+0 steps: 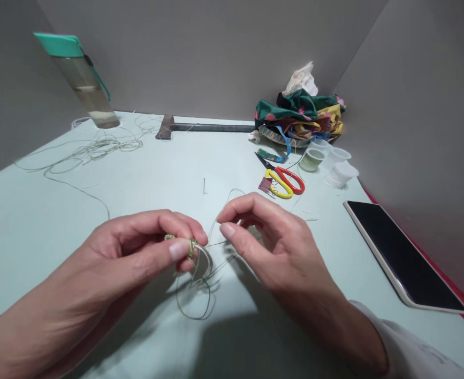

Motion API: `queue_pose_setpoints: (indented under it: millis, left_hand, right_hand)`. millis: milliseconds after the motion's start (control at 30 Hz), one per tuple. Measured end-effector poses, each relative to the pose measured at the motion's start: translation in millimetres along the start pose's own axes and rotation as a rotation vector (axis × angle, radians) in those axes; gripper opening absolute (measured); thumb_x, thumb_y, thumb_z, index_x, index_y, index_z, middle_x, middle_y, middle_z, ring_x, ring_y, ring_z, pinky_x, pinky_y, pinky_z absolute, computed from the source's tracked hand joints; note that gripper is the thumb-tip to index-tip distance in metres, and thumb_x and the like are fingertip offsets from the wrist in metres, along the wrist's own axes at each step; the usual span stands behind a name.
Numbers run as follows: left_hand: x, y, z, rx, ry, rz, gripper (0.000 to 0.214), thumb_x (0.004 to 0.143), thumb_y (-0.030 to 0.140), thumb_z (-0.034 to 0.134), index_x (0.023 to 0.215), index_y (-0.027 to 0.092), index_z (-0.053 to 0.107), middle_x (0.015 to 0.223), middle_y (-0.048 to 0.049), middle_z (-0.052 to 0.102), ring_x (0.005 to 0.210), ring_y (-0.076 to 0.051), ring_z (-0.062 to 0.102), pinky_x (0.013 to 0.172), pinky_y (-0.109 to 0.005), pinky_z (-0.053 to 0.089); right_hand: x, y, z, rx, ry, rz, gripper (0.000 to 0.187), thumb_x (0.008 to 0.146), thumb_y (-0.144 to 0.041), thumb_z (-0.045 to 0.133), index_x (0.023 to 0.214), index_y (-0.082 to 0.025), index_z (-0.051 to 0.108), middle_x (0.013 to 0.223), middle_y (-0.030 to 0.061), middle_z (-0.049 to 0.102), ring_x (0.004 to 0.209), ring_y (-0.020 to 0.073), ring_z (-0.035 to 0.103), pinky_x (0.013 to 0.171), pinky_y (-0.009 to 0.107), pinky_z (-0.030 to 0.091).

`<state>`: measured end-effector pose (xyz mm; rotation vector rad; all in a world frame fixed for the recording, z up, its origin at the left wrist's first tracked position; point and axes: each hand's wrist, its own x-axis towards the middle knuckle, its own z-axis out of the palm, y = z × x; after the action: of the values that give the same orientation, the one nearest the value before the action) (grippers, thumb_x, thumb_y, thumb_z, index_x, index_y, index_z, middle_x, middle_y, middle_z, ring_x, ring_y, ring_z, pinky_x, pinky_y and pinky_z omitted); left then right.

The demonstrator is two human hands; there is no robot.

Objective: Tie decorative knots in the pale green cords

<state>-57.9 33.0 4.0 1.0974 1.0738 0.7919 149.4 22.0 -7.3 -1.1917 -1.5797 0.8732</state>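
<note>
Pinched a small green knotted piece [171, 237] between thumb and forefinger of the left hand [137, 252], with the fingers curled shut around it, just above the pale green table [38, 226] near its front middle; gripped a strand of thin olive cord [194, 318] in the right hand [271, 247], with thumb and forefinger closed on it and the other fingers bent loosely behind; held both hands close together, fingertips near but apart; let the cord run from the knotted piece down into a loose loop on the table below the hands, and up in a fine arc past the right forefinger; wore a white sleeve [413, 347] on the right forearm.

Found a short dark pin [204, 186] lying alone beyond the hands; found scissors [287, 181] with one red and one yellow handle farther right, just beside a pink binder clip [265, 184]; saw a cluster of small clear plastic cups [340, 168] just behind the scissors, with something green in one; saw a heap of patterned fabric [300, 118] in the far right corner, with crumpled white paper [303, 79] on top; noted a dark-screened phone [403, 255] flat along the right edge, well apart from the right hand; noted a tangle of loose thread [97, 147] at the far left, by the foot of a clear bottle [84, 79] with a teal lid; noted a dark metal bar [204, 127] along the back wall.
</note>
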Motion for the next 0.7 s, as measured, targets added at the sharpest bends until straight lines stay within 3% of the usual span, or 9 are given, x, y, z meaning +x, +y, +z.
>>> queue_pose_setpoints:
  millis: [167,233,333,433,533,700]
  left_hand:
    - [0,0,0.7,-0.002,0.052,0.039,0.023,0.077,0.050,0.093,0.073,0.032,0.081,0.089,0.0037,0.073,0.084,-0.015,0.062,0.070,-0.011,0.053]
    - [1,-2,1.3,-0.013,0.054,0.034,0.023,0.077,0.050,0.093,0.072,0.032,0.081,0.089,0.0041,0.073,0.084,-0.015,0.062,0.070,-0.010,0.053]
    - [1,-4,1.7,-0.037,0.060,0.008,0.020,0.081,0.047,0.091,0.075,0.031,0.081,0.092,0.0040,0.073,0.085,-0.014,0.063,0.072,-0.010,0.054]
    - [0,-5,2.1,-0.060,0.070,-0.016,0.022,0.079,0.048,0.092,0.077,0.030,0.080,0.092,0.0033,0.073,0.080,-0.014,0.063,0.065,-0.012,0.054]
    - [0,-6,3.1,-0.075,0.086,-0.016,0.023,0.076,0.049,0.094,0.076,0.030,0.081,0.090,0.0032,0.073,0.078,-0.014,0.063,0.064,-0.013,0.054]
    - [4,-8,5.3,-0.070,0.102,0.043,0.020,0.079,0.044,0.093,0.076,0.028,0.082,0.093,0.0030,0.076,0.085,-0.015,0.067,0.073,-0.013,0.058]
  right_hand:
    - [-4,-8,2,0.076,-0.236,0.063,0.013,0.098,-0.024,0.066,0.085,-0.022,0.069,0.090,-0.0037,0.070,0.086,0.0132,0.063,0.077,0.028,0.047]
    - [-7,-7,3,0.085,-0.276,0.036,0.014,0.099,-0.022,0.065,0.085,-0.022,0.067,0.089,-0.0045,0.069,0.086,0.0117,0.064,0.076,0.026,0.048]
    - [-13,-4,3,-0.036,-0.121,-0.096,0.002,0.097,-0.020,0.069,0.099,-0.021,0.069,0.094,-0.0042,0.070,0.088,0.0106,0.064,0.080,0.024,0.049]
    - [-20,-3,5,-0.211,0.049,-0.309,0.012,0.094,-0.018,0.073,0.104,-0.020,0.066,0.095,-0.0027,0.070,0.088,0.0121,0.064,0.081,0.027,0.050]
    - [-23,-2,10,-0.328,0.053,-0.440,0.007,0.101,-0.017,0.066,0.106,-0.021,0.067,0.091,-0.0015,0.072,0.083,0.0157,0.063,0.077,0.034,0.049]
    - [-20,5,17,-0.425,0.030,-0.407,0.013,0.105,-0.024,0.063,0.098,-0.020,0.073,0.087,0.0004,0.074,0.080,0.0177,0.064,0.074,0.036,0.047]
